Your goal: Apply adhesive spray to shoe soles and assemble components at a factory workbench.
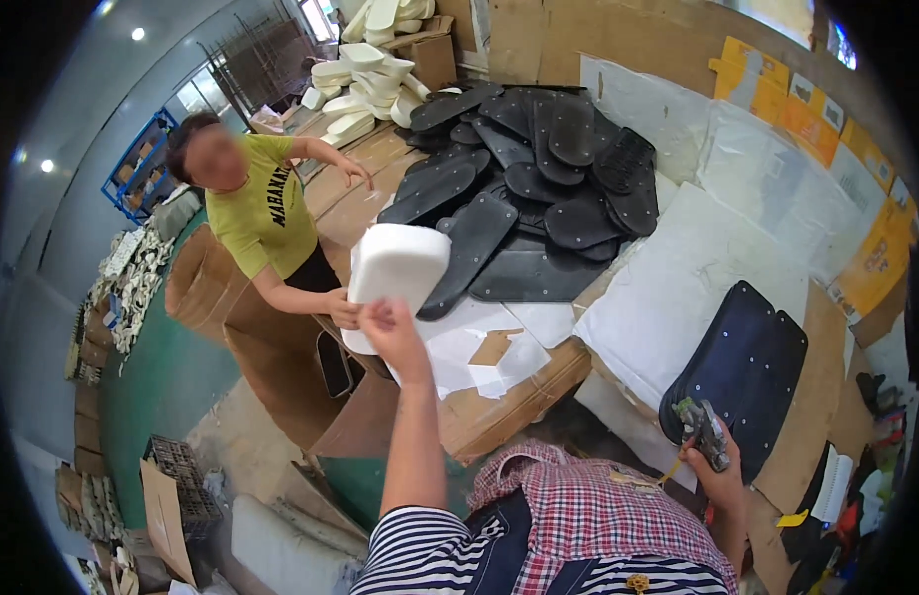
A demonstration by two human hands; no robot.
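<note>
White pad (405, 260), might fall if loosely held: left hand (395, 337) before it, grip unclear; right hand (722, 478), rightward, clasping tool (707, 436).

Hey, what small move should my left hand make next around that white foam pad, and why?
Probably close your left hand gently on the white foam pad: it appears right at the near edge, though blurred; the co-worker's hand is there too, and your right hand holds a grey handheld tool.
</note>
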